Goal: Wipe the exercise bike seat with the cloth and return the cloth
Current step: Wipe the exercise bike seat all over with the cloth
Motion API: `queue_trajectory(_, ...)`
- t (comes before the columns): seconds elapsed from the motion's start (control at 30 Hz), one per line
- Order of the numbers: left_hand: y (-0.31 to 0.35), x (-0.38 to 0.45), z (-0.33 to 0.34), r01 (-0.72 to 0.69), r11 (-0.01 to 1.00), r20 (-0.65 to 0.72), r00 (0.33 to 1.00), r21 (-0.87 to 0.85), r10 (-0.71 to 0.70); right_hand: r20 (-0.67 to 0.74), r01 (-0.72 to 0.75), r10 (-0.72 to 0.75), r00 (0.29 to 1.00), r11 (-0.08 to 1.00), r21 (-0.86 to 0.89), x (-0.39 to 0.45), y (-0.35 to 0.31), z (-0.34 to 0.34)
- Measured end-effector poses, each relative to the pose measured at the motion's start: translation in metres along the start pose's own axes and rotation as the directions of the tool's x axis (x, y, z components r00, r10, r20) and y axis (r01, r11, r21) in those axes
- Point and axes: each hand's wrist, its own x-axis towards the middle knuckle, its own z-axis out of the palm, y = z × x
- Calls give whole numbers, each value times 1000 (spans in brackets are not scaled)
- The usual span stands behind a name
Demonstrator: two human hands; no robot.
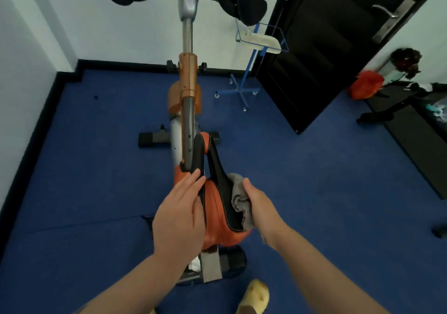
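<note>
The orange and black bike seat (pixel 215 202) lies below me at the centre, its narrow nose pointing away. My left hand (pixel 180 213) rests flat on the seat's left side, fingers together and stretched forward. My right hand (pixel 260 207) presses a crumpled grey cloth (pixel 239 198) against the seat's right edge, with the cloth bunched between palm and seat. The bike's frame post (pixel 188 96) and black handlebars (pixel 244 1) rise ahead.
Blue carpet (pixel 314 180) covers the floor. A blue wheeled rack (pixel 249 71) holding a pale cloth stands by the far wall. A black door (pixel 326 47) hangs open at right, with clutter and a red bag (pixel 366 84) beyond it. My yellow slipper (pixel 256 296) is near the bike's rear base.
</note>
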Motion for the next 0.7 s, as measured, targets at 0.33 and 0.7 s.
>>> queue_trajectory(0.33,10,-10,9,224,972,-292,936,63,-197,415,75,14,910,977,-199,35,-26,-9)
queue_trajectory(0.7,56,-11,57,674,730,-632,518,-113,-577,394,-16,41,918,998,-66,83,-49,18)
